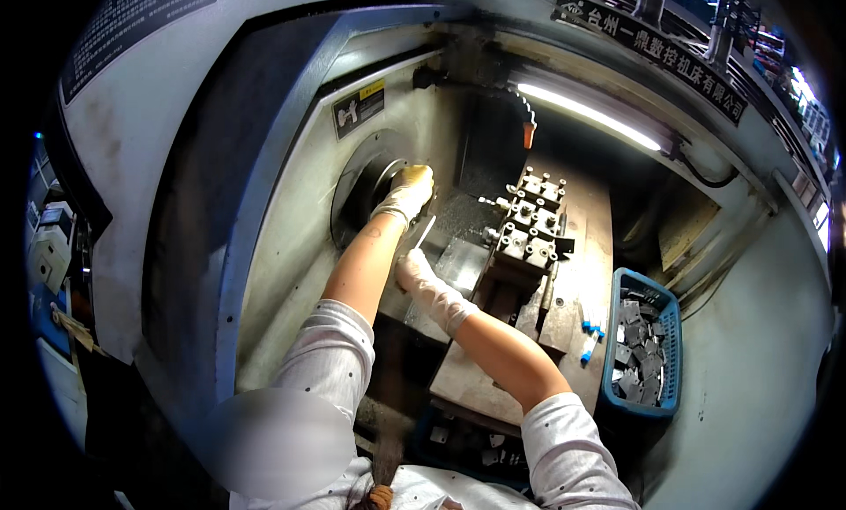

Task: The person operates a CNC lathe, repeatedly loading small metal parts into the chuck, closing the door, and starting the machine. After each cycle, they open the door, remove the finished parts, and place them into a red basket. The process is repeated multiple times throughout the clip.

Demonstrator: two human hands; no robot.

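My left hand (411,191), in a pale glove with a yellowish tint, reaches to the front of the round dark spindle chuck (367,186) of a lathe. Its fingers are curled at the chuck's centre, and whatever they grip is hidden. Lower and a little to the right, my gloved right hand (427,283) is closed around a slim, pale stick (425,232). The stick points up and slightly right from the fist, and I cannot tell its exact kind. To the right of both hands stands the tool block (527,228), with several bolted holders.
A blue plastic basket (672,351) full of flat metal pieces sits at the right. White, blue-ended tools (591,330) lie on the machine bed (586,219). An orange-tipped hose (529,135) hangs at the back, below a lit tube lamp (589,115). More metal pieces lie below the bed.
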